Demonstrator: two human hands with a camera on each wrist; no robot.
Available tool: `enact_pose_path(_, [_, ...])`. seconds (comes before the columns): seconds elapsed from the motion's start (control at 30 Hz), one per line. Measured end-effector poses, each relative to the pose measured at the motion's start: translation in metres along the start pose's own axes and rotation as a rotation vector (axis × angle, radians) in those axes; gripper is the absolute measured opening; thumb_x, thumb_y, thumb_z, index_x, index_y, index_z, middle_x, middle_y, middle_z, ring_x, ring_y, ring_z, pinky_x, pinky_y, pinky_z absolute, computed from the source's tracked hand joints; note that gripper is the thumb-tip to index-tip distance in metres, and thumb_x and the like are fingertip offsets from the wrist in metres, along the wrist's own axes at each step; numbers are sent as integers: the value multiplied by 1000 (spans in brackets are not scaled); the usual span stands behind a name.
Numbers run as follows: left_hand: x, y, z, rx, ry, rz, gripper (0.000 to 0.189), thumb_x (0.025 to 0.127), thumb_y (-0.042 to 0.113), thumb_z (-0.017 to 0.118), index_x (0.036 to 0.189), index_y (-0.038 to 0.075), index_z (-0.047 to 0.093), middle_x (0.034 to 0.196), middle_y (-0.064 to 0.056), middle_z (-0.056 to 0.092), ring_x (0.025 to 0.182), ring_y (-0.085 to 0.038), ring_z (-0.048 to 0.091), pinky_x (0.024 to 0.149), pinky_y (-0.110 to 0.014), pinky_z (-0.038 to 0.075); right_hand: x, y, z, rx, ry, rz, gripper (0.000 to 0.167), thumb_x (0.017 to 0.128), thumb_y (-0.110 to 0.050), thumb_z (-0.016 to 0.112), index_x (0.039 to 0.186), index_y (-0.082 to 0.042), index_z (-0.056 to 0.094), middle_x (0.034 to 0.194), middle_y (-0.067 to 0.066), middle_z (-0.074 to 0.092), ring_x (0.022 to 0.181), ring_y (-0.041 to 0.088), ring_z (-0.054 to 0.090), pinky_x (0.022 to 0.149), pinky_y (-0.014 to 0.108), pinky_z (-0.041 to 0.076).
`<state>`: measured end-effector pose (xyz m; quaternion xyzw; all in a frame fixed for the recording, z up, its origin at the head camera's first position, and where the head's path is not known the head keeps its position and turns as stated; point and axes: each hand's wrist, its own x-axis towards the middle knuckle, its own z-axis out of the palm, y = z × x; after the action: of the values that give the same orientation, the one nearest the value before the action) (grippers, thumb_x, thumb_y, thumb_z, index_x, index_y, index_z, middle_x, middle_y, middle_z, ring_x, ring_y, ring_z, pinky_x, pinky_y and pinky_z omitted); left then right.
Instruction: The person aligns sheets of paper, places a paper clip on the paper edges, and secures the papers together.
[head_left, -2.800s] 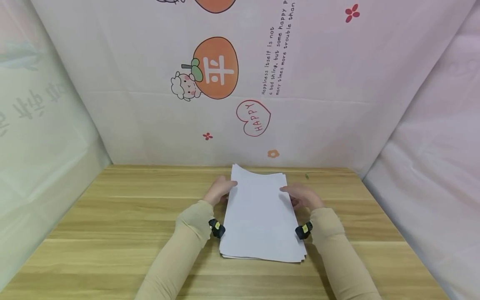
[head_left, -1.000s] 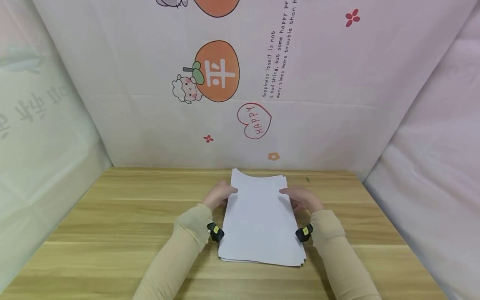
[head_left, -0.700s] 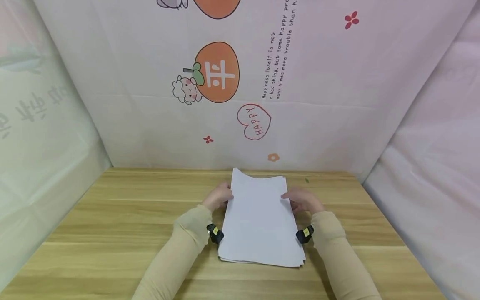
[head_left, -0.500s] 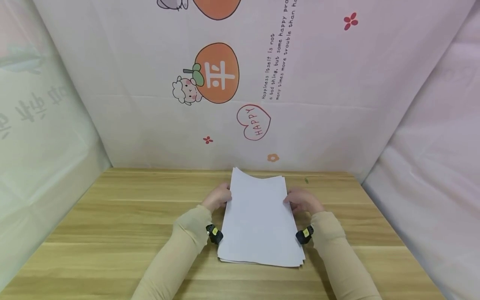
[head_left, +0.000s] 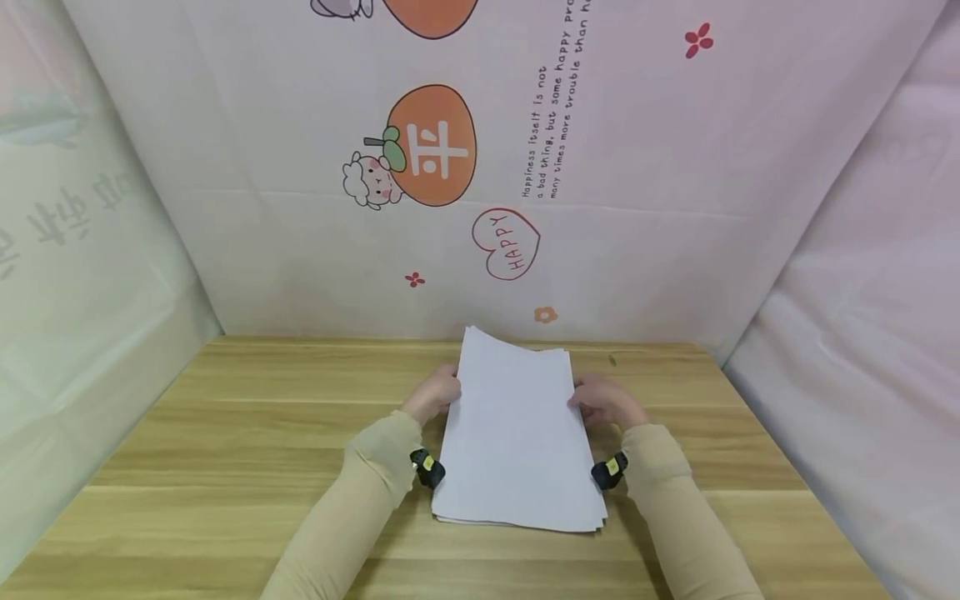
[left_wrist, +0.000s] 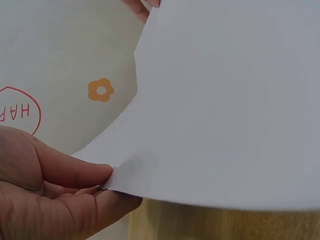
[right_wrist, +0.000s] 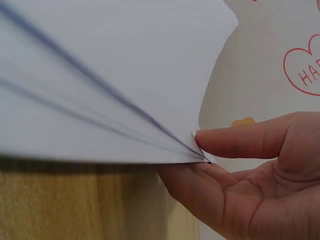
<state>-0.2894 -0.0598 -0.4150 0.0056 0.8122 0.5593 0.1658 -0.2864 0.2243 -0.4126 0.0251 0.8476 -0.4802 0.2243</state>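
A small stack of white paper sheets [head_left: 517,442] lies between my hands in the head view, its far end curving upward. My left hand [head_left: 437,393] pinches the left edge, with the thumb on top and the fingers underneath, as the left wrist view shows of that hand [left_wrist: 65,185]. On the opposite edge my right hand [head_left: 606,402] pinches the sheets too. In the right wrist view the sheets [right_wrist: 125,60] fan slightly apart, and their edges meet between thumb and fingers of the right hand [right_wrist: 250,170].
The wooden table [head_left: 247,450] extends to both sides of the paper. A white printed cloth [head_left: 637,167] hangs behind it, with more cloth at left and right. Near the back edge of the table is a small green mark [head_left: 612,361].
Both thumbs have slid outward from the paper's face to its side edges. The far left corner of the sheets has risen slightly since half a second ago.
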Motion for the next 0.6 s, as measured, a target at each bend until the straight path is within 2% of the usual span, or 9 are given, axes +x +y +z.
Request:
enact_pose_path(0.3, [-1, 4, -3, -26, 22, 31, 47, 92, -4, 32, 138, -5, 41, 128, -22, 53, 108, -33, 54, 95, -51, 45, 2, -5, 1, 69, 0, -2, 49, 90, 3, 45, 136, 11, 31, 127, 28, 45, 101, 30, 55, 82, 42, 52])
enact_pose_path(0.6, [-4, 9, -7, -88, 42, 65, 48, 93, -4, 31, 141, -5, 36, 139, -23, 45, 123, -36, 46, 105, -50, 37, 0, -10, 4, 131, 15, -50, 52, 93, 3, 38, 142, 11, 21, 129, 29, 42, 101, 28, 54, 81, 38, 52])
